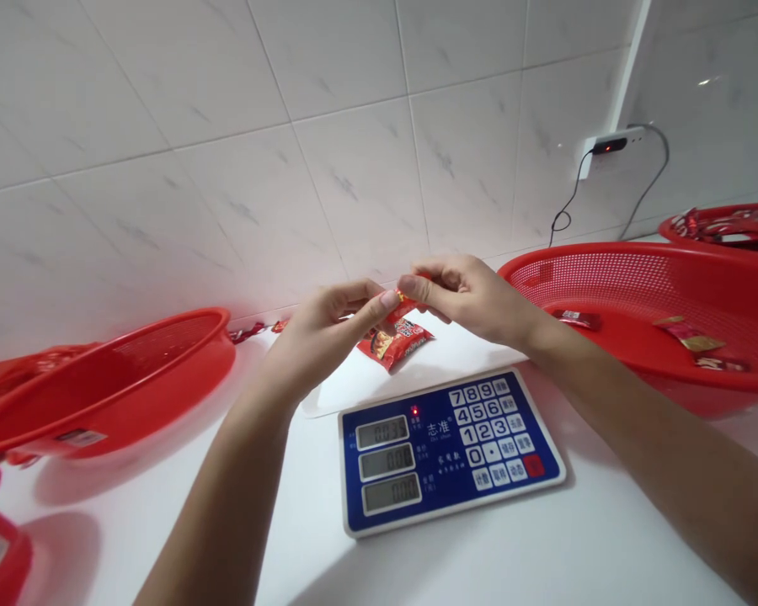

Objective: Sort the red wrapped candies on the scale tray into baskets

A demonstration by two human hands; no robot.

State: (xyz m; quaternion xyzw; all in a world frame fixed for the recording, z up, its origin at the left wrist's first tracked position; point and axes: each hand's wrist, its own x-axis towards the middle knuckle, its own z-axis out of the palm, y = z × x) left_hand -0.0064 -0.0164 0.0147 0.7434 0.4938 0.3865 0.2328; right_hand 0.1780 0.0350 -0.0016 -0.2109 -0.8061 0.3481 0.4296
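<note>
My left hand (338,324) and my right hand (473,295) meet over the white pan (341,389) of a weighing scale. Their thumbs and fingers pinch a small red packet (405,305) with yellow print, mostly hidden by the fingers. Just below lies a red snack packet (397,343) with a food picture and dark lettering; whether it joins the pinched piece I cannot tell. Nearest me is the scale's blue keypad panel (445,454), with white number keys, a red key and three displays. The top display seems to read 0.035.
On the left stands a red plastic basket (221,337), with part of another red container (3,547) in front. A red mesh basket (581,261) holding several packets is at right. Behind are another basket (669,225), a tiled wall and a plugged-in cable (565,220).
</note>
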